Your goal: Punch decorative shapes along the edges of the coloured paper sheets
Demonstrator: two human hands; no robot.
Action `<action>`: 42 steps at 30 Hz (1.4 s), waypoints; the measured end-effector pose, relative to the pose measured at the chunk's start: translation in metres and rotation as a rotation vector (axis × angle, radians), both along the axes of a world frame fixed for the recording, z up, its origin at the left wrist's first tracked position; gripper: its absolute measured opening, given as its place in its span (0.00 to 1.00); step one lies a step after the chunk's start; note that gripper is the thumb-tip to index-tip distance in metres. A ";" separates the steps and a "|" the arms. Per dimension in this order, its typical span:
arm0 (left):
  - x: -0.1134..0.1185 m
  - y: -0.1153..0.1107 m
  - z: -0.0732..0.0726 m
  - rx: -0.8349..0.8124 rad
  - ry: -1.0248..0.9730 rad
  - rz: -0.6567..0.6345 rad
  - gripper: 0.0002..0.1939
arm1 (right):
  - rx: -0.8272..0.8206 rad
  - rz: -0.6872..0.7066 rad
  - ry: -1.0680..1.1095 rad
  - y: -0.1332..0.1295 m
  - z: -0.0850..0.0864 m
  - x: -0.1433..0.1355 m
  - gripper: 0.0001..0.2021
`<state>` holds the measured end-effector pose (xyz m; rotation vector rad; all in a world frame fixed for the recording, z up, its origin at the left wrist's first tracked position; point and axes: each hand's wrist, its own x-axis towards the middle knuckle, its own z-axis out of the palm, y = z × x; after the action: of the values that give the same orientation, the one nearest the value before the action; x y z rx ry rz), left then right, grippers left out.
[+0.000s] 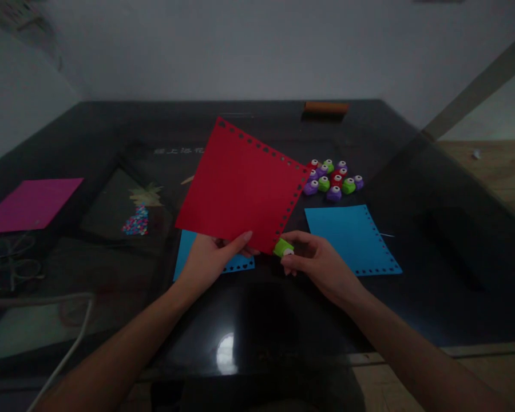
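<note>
- Left hand (212,252): thumb on top of the red paper sheet (240,186), fingers underneath, clamped on its lower edge; the sheet is held tilted above the black tabletop (189,343).
- Right hand (320,260): thumb and fingers closed around a green craft punch (282,247), which sits at the sheet's 5 o'clock corner.
- Red sheet's progress: 2 edges, the upper at 1 o'clock and the right at 3 o'clock, carry rows of holes; the edges at 10 and 7 o'clock look uncut where visible.
- From the red sheet, 1 blue sheet (343,234) at 4 o'clock has holes along 2 edges; another blue sheet (184,254) at 7 o'clock, partly hidden, shows holes along its lower edge.
- Other craft punches (334,193) cluster at 3 o'clock, coloured confetti (136,222) lies near 8 o'clock, and a magenta sheet (32,206) at 9 o'clock shows no row of edge holes.
</note>
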<state>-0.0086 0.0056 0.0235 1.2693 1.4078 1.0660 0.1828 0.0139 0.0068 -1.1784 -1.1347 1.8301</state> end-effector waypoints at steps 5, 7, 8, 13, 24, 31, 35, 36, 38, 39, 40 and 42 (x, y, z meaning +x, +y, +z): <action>0.001 -0.001 -0.002 -0.003 0.003 -0.004 0.09 | 0.027 0.019 -0.009 0.000 -0.003 0.001 0.18; 0.001 -0.001 -0.004 -0.008 0.012 -0.013 0.09 | 0.031 0.033 -0.016 0.000 -0.003 0.000 0.18; 0.002 -0.001 -0.005 -0.008 0.016 -0.016 0.10 | 0.033 0.038 -0.015 -0.001 -0.003 0.000 0.17; 0.002 -0.003 -0.011 -0.014 0.047 -0.014 0.11 | 0.037 0.064 0.019 -0.001 -0.003 -0.002 0.16; 0.001 -0.004 -0.008 0.035 0.301 -0.010 0.11 | 0.044 0.062 0.014 -0.001 -0.005 -0.005 0.17; -0.001 -0.004 -0.011 0.039 0.424 0.022 0.13 | 0.106 0.061 -0.078 -0.002 -0.004 -0.004 0.17; 0.000 -0.003 -0.010 0.058 0.478 0.006 0.11 | 0.118 0.059 -0.091 -0.003 -0.004 -0.005 0.17; 0.000 -0.003 -0.009 0.062 0.490 0.007 0.11 | 0.123 0.057 -0.087 -0.003 -0.004 -0.005 0.16; 0.002 -0.003 -0.008 0.060 0.511 0.003 0.11 | 0.125 0.052 -0.067 -0.003 -0.005 -0.006 0.16; 0.002 -0.003 -0.007 0.058 0.513 -0.002 0.11 | 0.121 0.049 -0.050 -0.003 -0.005 -0.006 0.16; 0.002 -0.003 -0.007 0.055 0.509 -0.011 0.11 | 0.114 0.048 -0.032 -0.003 -0.006 -0.006 0.17; 0.002 -0.003 -0.006 0.050 0.486 -0.030 0.11 | 0.099 0.047 -0.001 -0.003 -0.007 -0.006 0.17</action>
<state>-0.0062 0.0027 0.0173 1.6565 1.7182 0.8042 0.1770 0.0107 0.0000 -1.1046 -1.2481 1.7873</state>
